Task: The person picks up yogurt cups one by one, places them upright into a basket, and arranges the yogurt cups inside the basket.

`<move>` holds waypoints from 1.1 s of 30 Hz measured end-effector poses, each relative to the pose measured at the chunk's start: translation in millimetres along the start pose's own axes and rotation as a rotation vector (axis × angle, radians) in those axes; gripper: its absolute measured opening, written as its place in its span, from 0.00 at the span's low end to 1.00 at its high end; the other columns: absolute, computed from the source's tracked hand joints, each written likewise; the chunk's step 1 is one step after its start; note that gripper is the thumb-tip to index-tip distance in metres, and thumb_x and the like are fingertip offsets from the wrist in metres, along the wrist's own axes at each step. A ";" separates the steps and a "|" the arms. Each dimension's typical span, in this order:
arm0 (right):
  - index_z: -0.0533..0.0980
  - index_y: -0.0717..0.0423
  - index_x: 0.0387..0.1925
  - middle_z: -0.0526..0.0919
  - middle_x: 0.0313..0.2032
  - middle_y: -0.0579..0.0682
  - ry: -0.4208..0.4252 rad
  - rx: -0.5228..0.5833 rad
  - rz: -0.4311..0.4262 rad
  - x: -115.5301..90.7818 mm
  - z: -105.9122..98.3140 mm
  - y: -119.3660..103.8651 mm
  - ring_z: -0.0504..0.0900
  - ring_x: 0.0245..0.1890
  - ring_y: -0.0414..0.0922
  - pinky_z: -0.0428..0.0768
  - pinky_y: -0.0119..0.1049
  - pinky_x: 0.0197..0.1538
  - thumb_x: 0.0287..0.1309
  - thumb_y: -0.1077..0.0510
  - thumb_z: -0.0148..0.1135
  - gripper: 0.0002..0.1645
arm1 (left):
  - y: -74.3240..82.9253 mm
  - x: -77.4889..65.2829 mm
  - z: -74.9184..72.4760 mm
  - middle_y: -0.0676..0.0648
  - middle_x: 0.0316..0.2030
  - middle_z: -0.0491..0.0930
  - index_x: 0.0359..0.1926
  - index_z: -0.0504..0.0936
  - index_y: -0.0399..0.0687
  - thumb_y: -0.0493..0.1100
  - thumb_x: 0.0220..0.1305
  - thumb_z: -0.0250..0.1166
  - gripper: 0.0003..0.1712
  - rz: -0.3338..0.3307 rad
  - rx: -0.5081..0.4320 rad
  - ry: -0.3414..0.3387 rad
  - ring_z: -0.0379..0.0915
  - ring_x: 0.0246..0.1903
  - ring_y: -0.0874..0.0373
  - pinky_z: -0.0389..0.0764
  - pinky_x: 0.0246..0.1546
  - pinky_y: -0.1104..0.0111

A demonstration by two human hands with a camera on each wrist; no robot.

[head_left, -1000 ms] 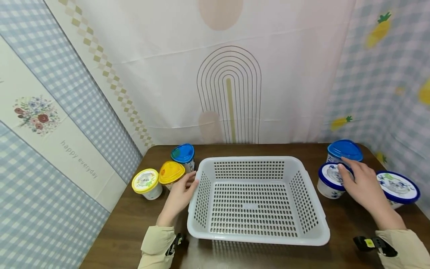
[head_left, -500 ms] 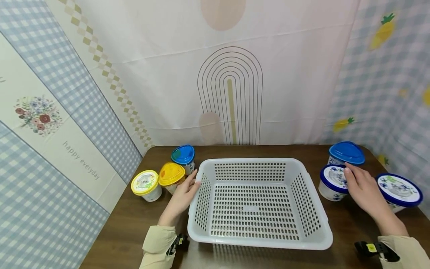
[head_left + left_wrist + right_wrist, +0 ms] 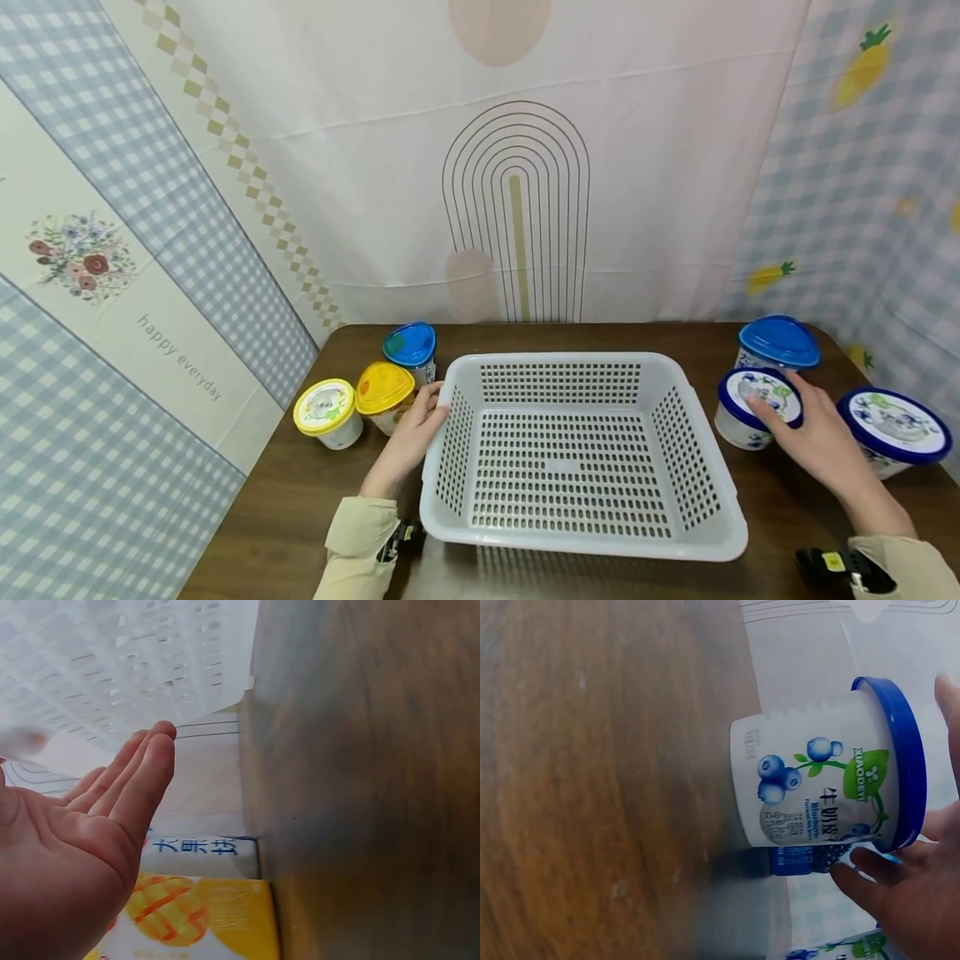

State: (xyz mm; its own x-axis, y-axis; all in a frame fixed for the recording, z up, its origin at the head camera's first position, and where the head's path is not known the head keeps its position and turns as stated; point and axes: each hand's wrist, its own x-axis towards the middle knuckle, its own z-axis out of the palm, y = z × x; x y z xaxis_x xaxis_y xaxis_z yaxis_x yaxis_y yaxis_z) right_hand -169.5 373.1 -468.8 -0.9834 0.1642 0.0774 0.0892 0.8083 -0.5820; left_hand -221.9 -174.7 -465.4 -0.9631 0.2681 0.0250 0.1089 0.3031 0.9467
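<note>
A light grey plastic basket [image 3: 558, 550] with slotted walls stands in the middle of the table. My left hand [image 3: 408, 437] is at its left rim; in the left wrist view the fingers [image 3: 142, 780] extend straight along the outer wall. On the right, my right hand [image 3: 821, 437] reaches around a white tub [image 3: 742, 429] with a dark blue lid and blueberry print. Its thumb reaches over the lid in the head view. In the right wrist view the thumb stands off the lid and the loosely bent fingers [image 3: 862, 889] lie beside the tub.
A blue-lidded tub [image 3: 780, 337] stands behind the blueberry tub, and a larger dark-blue-lidded one [image 3: 896, 421] to its right. Left of the basket are a round yellow-lidded tub [image 3: 326, 408], a second yellow-lidded tub [image 3: 384, 387] and a blue-lidded tub [image 3: 410, 343]. Cloth curtains [image 3: 637, 183] hang behind.
My right hand first drew back toward me off the blueberry tub's lid, then came forward again with its thumb over the lid. The left hand stays at the basket rim.
</note>
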 end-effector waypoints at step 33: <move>0.26 0.66 0.76 0.34 0.70 0.83 -0.040 0.042 0.047 -1.3 10.1 3.9 0.43 0.66 0.83 0.51 0.81 0.57 0.60 0.31 0.62 0.73 | -9.8 17.6 -2.4 0.39 0.40 0.69 0.55 0.63 0.40 0.42 0.75 0.43 0.14 0.075 -0.053 -0.106 0.74 0.33 0.51 0.78 0.36 0.65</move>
State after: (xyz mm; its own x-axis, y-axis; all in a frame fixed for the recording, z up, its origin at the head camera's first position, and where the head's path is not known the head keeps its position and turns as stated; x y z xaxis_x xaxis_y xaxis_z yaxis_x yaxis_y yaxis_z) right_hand -169.4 370.3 -479.4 -0.9838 0.1782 0.0171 0.1298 0.7758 -0.6174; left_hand -240.6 -175.1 -473.4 -0.9211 0.3840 0.0645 0.1634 0.2308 0.9592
